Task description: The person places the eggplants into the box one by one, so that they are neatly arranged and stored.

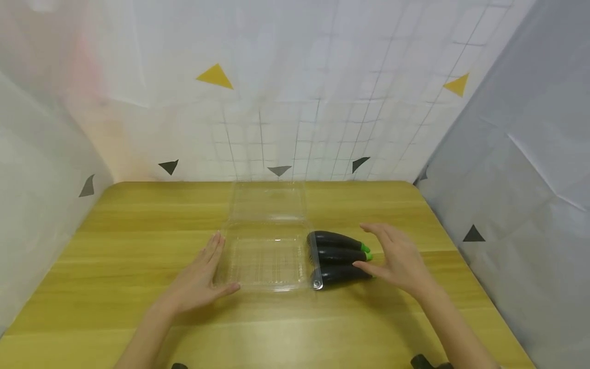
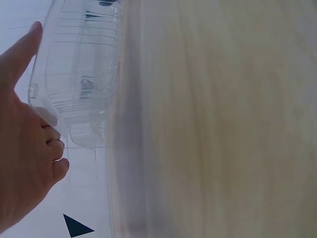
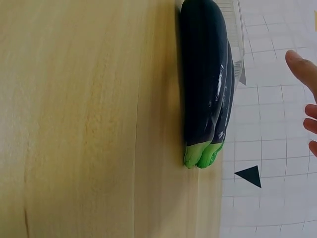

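Observation:
A clear plastic clamshell box (image 1: 266, 287) lies on the table with its lid (image 1: 268, 201) folded back, away from me. My left hand (image 1: 200, 279) is at its left side, fingers extended along the rim and thumb by the near corner; in the left wrist view the thumb (image 2: 27, 47) touches the rim. Three dark eggplants (image 1: 341, 256) with green stems lie side by side to the box's right, a clear plastic edge crossing their left ends. Over their stem ends my right hand (image 1: 398, 256) hovers with thumb and fingers spread, holding nothing. Eggplants (image 3: 205, 74) also show in the right wrist view.
The wooden table (image 1: 286, 333) is bounded by a white back wall (image 1: 286, 128) and grey side sheets (image 1: 502, 179). Dark and yellow triangles mark the walls. Two black objects (image 1: 426, 362) poke in at the bottom edge.

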### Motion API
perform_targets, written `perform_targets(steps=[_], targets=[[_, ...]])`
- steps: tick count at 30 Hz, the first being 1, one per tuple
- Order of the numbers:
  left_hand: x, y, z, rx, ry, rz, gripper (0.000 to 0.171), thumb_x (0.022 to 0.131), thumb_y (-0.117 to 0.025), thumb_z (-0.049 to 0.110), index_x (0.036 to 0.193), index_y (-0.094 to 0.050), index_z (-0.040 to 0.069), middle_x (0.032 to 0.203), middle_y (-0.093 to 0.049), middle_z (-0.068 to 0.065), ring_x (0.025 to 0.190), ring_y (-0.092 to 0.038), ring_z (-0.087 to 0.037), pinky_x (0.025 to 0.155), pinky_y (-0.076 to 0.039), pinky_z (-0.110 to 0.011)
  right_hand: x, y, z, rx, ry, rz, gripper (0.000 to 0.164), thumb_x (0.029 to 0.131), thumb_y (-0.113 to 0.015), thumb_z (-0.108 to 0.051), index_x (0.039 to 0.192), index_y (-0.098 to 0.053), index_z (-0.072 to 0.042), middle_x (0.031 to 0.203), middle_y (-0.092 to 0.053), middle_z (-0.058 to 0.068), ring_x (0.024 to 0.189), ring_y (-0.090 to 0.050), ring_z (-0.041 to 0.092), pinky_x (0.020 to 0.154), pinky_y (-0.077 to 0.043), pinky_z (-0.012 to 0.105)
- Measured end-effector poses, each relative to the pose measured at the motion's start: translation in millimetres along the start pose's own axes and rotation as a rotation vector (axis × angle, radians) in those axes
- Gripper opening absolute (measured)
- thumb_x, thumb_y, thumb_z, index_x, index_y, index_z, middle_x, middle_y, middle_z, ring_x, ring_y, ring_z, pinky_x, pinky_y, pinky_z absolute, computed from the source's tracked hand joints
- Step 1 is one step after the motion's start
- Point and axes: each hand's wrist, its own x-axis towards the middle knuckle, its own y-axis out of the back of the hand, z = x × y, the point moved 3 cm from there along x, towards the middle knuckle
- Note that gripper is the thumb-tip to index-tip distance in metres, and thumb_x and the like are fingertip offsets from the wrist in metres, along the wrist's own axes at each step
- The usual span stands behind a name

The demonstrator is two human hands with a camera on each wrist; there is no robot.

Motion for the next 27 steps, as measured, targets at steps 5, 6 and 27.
perform_targets(steps=[5, 6, 27], targets=[[-3.0, -4.6, -1.2, 0.002, 0.01, -0.008, 0.11, 0.083, -0.061, 0.063, 0.154, -0.002, 0.002, 0.16, 0.004, -0.015, 0.146, -0.005, -0.034, 0.114, -0.018, -0.052, -3, -3, -2, 0.006, 0.005, -0.003, 0.083, 0.068, -0.081, -0.052, 0.134, -0.052, -0.011, 0.121, -0.06, 0.004, 0.107, -0.058, 0.026, 0.082, -0.051, 0.046], [-2.9, -5.4, -0.9, -0.001, 0.01, -0.011, 0.111, 0.083, -0.061, 0.064, 0.154, -0.002, 0.002, 0.16, 0.004, -0.015, 0.146, -0.005, -0.033, 0.114, -0.017, -0.052, -4, -3, -2, 0.008, 0.004, -0.006, 0.083, 0.068, -0.081, -0.052, 0.134, -0.052, -0.011, 0.121, -0.06, 0.003, 0.107, -0.058, 0.026, 0.082, -0.051, 0.045], [0.2, 1.5, 2.1, -0.012, 0.031, -0.036, 0.111, 0.083, -0.062, 0.063, 0.154, -0.001, 0.003, 0.161, 0.005, -0.014, 0.146, -0.003, -0.032, 0.115, -0.015, -0.052, 8, -2, -10, 0.092, 0.18, 0.129, 0.066, 0.07, -0.081, -0.049, 0.12, -0.064, -0.011, 0.109, -0.063, 0.0, 0.093, -0.061, 0.02, 0.071, -0.053, 0.038]])
